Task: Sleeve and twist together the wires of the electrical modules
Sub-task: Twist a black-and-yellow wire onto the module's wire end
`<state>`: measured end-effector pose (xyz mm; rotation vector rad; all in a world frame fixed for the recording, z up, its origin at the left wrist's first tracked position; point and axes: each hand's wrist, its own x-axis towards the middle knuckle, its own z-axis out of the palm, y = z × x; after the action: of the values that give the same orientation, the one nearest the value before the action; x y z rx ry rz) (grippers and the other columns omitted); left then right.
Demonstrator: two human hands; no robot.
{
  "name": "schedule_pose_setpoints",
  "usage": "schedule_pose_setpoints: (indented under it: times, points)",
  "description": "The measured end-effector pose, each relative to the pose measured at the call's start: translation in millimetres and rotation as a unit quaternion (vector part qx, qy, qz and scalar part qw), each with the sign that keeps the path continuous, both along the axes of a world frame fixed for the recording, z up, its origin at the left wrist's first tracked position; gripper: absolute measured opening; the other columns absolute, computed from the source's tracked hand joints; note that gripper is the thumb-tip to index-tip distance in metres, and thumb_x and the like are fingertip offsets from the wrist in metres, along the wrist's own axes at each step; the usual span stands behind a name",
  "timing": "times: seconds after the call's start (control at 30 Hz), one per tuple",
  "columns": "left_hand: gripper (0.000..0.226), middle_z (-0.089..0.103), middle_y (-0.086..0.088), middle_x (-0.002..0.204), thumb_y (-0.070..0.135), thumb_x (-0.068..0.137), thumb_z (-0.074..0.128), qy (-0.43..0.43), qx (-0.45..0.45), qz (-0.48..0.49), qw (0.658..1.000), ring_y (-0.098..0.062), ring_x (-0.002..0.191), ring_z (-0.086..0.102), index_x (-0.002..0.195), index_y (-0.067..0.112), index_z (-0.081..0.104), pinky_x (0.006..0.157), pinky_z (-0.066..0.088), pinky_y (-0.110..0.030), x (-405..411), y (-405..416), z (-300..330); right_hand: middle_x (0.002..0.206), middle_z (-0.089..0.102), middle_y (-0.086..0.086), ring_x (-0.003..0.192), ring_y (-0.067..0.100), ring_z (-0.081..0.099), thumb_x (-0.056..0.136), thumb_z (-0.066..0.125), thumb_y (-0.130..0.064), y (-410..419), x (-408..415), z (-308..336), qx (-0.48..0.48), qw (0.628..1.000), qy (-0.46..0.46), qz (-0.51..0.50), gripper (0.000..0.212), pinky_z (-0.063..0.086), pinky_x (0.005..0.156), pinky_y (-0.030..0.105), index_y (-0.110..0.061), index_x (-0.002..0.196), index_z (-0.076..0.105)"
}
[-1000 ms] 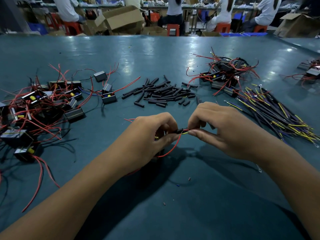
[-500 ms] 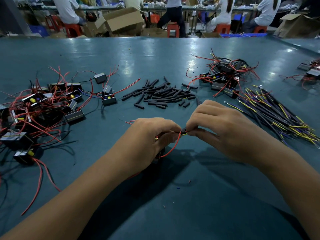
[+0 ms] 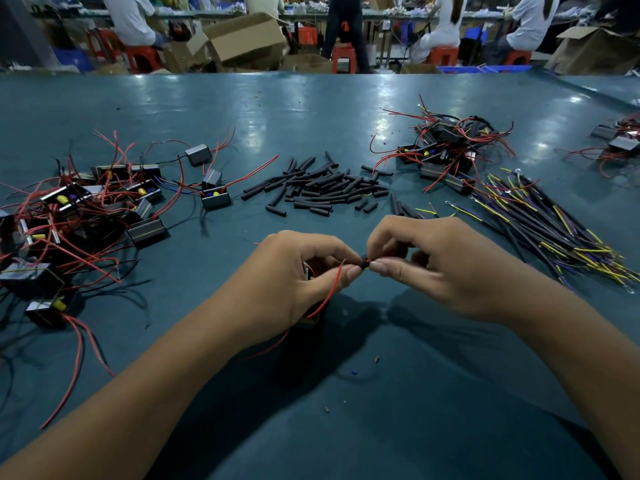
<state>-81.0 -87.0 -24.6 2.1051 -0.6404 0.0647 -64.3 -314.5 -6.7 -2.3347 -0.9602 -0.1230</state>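
**Inspector:** Item under work: a short black sleeve (image 3: 363, 264) at frame centre, pinched between both hands, with a thin red wire (image 3: 329, 292) curving down from it toward a dark module (image 3: 311, 318) mostly hidden beneath the left hand (image 3: 294, 275).

**Assistant:** Handling?

**Inspector:** My judgement: very light, the wire limp and springy, the sleeve soft and small enough to slip. A bare strand shows beside the sleeve; fine strands would fray if bent hard. Best taken at the sleeve ends and on the insulation close behind, fingertips only.

**Assistant:** Grip?

**Inspector:** Left thumb and forefinger clamp the wire at the sleeve's left end; the right hand (image 3: 436, 268) nips the sleeve's right end, other fingers curled. Neither is released.

**Assistant:** Appearance?

**Inspector:** Matte black tube, glossy red insulation, a touch of yellow at the join. Whether the twist is complete, I cannot tell.

**Assistant:** Surroundings?

**Inspector:** Spare sleeves (image 3: 318, 188) heaped above centre on the teal table (image 3: 381, 427); modules with red leads (image 3: 86, 216) at left, another cluster (image 3: 446, 150) upper right, bundled black-and-yellow leads (image 3: 554, 233) at right.
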Motion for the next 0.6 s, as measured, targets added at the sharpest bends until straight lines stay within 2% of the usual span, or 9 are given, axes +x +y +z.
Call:
schedule_pose_setpoints:
  times: [0.1, 0.2, 0.37, 0.5, 0.6]
  points:
    - [0.006, 0.067, 0.008, 0.070, 0.020, 0.086, 0.078, -0.048, 0.004, 0.014, 0.999, -0.017, 0.065, 0.059, 0.090, 0.023, 0.076, 0.065, 0.047, -0.032, -2.7, -1.5, -1.2, 0.080, 0.063, -0.013, 0.068, 0.011, 0.056, 0.093, 0.066, -0.030, -0.1, -0.8, -0.7, 0.029, 0.999, 0.036, 0.002, 0.005, 0.039, 0.056, 0.012, -0.031, 0.092, 0.061]
    - [0.009, 0.068, 0.008, 0.069, 0.017, 0.084, 0.081, -0.096, 0.003, 0.031, 0.995, -0.016, 0.065, 0.061, 0.088, 0.018, 0.073, 0.061, 0.047, -0.028, -4.0, -4.4, -1.9, 0.080, 0.063, -0.012, 0.070, 0.015, 0.057, 0.092, 0.062, -0.035, 1.8, -1.7, 0.3, 0.050, 0.998, 0.039, 0.001, 0.004, 0.045, 0.057, 0.023, -0.031, 0.090, 0.061]
    - [0.010, 0.070, 0.011, 0.069, 0.026, 0.085, 0.079, -0.108, -0.009, 0.037, 0.993, -0.012, 0.061, 0.059, 0.087, 0.018, 0.074, 0.060, 0.044, -0.021, -3.2, -3.3, -3.6, 0.074, 0.060, -0.011, 0.067, 0.006, 0.054, 0.089, 0.065, -0.023, 4.4, -2.6, 1.0, 0.068, 0.997, 0.038, -0.003, 0.005, 0.037, 0.062, 0.009, -0.023, 0.084, 0.064]
    - [0.011, 0.070, 0.009, 0.071, 0.028, 0.088, 0.074, -0.128, 0.005, 0.029, 0.991, -0.015, 0.064, 0.063, 0.090, 0.019, 0.078, 0.065, 0.047, -0.028, -1.8, -3.9, -4.8, 0.070, 0.061, -0.012, 0.060, 0.001, 0.052, 0.088, 0.072, -0.011, 1.8, -3.1, 3.9, 0.051, 0.998, 0.044, -0.003, 0.011, 0.035, 0.059, 0.006, -0.018, 0.083, 0.066]
    - [0.012, 0.069, 0.003, 0.075, 0.026, 0.088, 0.070, -0.149, 0.062, 0.006, 0.987, -0.018, 0.067, 0.062, 0.092, 0.019, 0.079, 0.065, 0.048, -0.039, -0.4, -5.8, -4.4, 0.070, 0.063, -0.010, 0.064, 0.004, 0.054, 0.087, 0.073, -0.012, 3.1, -3.4, 4.7, -0.020, 1.000, 0.010, 0.004, 0.010, 0.035, 0.061, 0.008, -0.018, 0.084, 0.067]
